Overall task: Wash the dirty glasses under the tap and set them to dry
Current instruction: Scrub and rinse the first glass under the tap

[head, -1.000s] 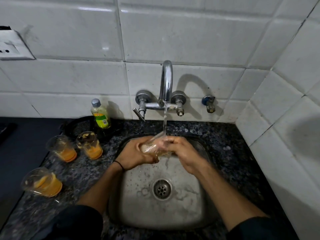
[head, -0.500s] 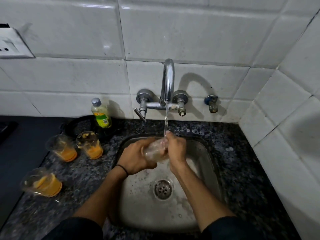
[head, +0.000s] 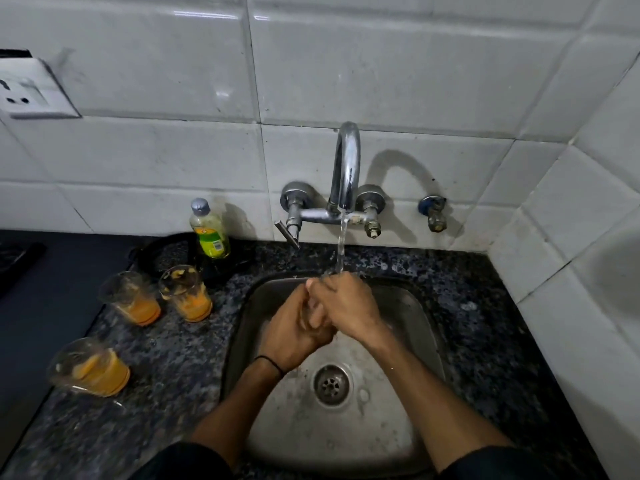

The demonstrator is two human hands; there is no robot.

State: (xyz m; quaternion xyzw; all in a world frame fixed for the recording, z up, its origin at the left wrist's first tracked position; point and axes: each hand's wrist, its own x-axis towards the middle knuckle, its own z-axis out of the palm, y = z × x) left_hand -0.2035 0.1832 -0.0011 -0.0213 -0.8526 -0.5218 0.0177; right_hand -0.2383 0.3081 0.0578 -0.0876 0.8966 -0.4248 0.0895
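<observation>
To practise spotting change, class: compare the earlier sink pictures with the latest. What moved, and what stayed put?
The right hand has slid leftwards over the left hand, closing round the glass, which now barely shows between them under the stream. The tap still runs; three dirty glasses and the green-labelled bottle stay put.

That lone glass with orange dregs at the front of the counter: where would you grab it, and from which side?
Probably grip the front glass around its clear side wall, above the orange dregs, reaching in from the sink side. It stands mouth up on the granite counter, apart from the other two glasses, so fingers can wrap its round wall unblocked.
</observation>
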